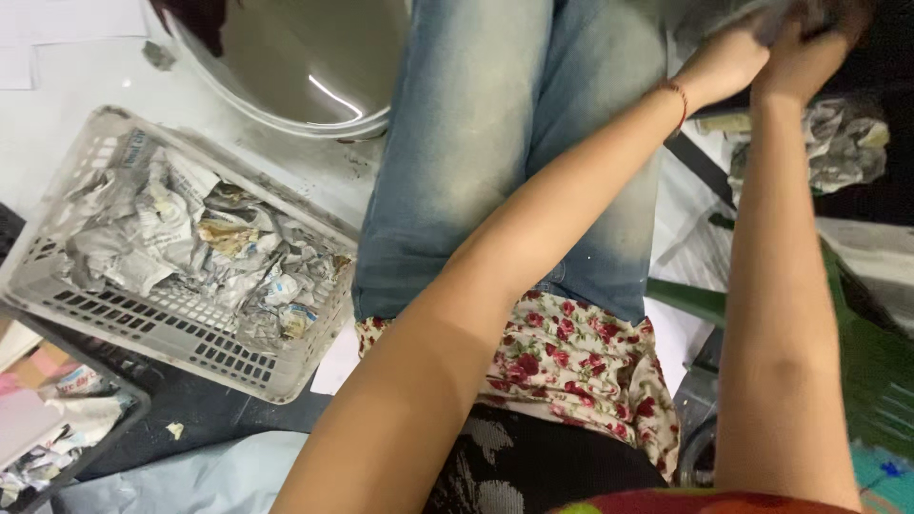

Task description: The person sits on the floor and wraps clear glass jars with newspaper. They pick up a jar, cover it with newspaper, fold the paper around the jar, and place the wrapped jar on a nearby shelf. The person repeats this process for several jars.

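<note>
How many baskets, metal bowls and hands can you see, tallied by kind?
Grey plastic baskets: 1
Metal bowls: 1
Hands: 2, left hand and right hand, both at a crumpled paper bundle
Total: 4

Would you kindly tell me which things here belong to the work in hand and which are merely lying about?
In hand:
- left hand and right hand, together on a crumpled grey paper wad
- more crumpled newspaper bundles just below

Lying about:
- white slotted plastic basket of crumpled newspaper
- shiny round metal basin
- green plastic crate
</note>
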